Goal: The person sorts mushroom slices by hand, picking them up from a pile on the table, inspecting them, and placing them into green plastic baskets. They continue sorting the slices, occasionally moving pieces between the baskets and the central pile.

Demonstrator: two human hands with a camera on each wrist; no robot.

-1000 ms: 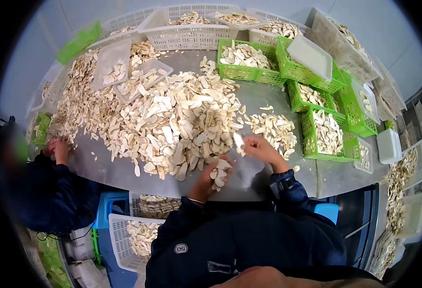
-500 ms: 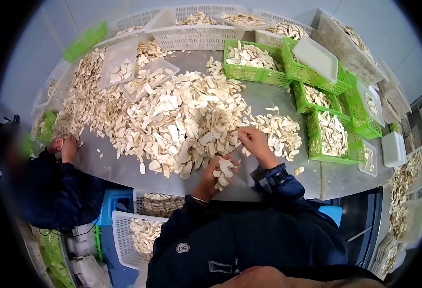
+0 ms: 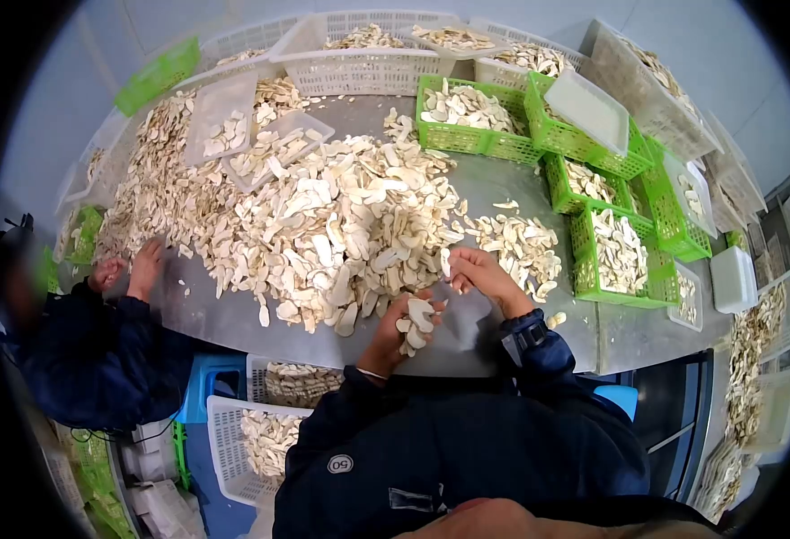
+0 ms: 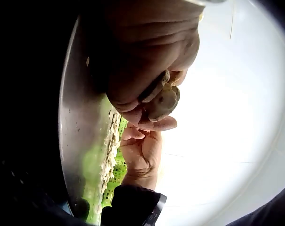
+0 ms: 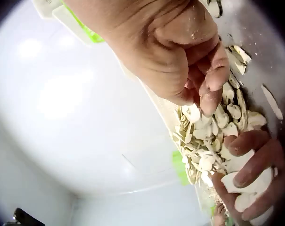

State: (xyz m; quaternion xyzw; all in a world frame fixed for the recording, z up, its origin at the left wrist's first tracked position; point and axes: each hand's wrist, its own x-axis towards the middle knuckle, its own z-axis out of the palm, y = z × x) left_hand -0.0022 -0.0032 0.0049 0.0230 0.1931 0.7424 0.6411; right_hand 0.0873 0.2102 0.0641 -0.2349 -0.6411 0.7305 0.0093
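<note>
Thin cream slices (image 3: 323, 211) heap centre-frame on a grey metal table (image 3: 494, 180), pale wall (image 3: 727, 76) upper right; left hand (image 3: 388, 340) grips several, right hand (image 3: 485, 273) pinches one.

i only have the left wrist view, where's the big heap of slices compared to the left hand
Observer: In the head view, the heap lies on the metal table, beyond the left hand and spreading off to its left.
Operator: ok and what's the right hand got
Observer: It holds one pale slice, seen in the head view.
Operator: anyone else around
Observer: Yes, another person is at the table, over on the left of the head view.
</note>
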